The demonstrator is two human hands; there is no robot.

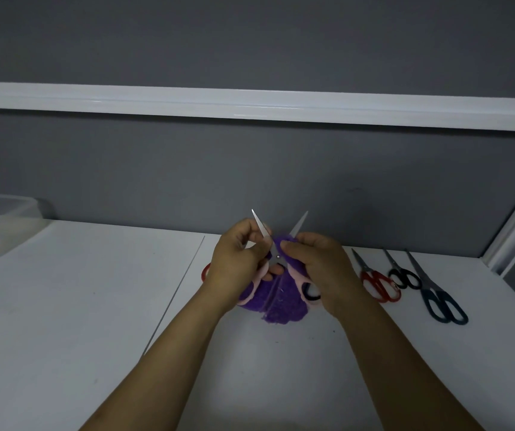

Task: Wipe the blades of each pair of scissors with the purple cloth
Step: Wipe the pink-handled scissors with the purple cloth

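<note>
I hold pink-handled scissors [276, 258] above the white table, blades spread in a V with tips pointing up. My left hand [236, 265] grips the left blade and its pink handle. My right hand [315, 269] pinches the purple cloth [278, 301] round the base of the right blade; the cloth hangs down between my hands. Three more pairs lie on the table at the right: red-handled scissors [379, 284], small black-handled scissors [404, 276] and larger dark blue-handled scissors [443, 303]. A red handle [205, 272] peeks out behind my left hand.
The white table [63, 306] has a seam running diagonally left of my left arm. A translucent plastic bin [1, 225] stands at the far left. A grey partition wall with a white rail closes the back, and a white frame edges the right side.
</note>
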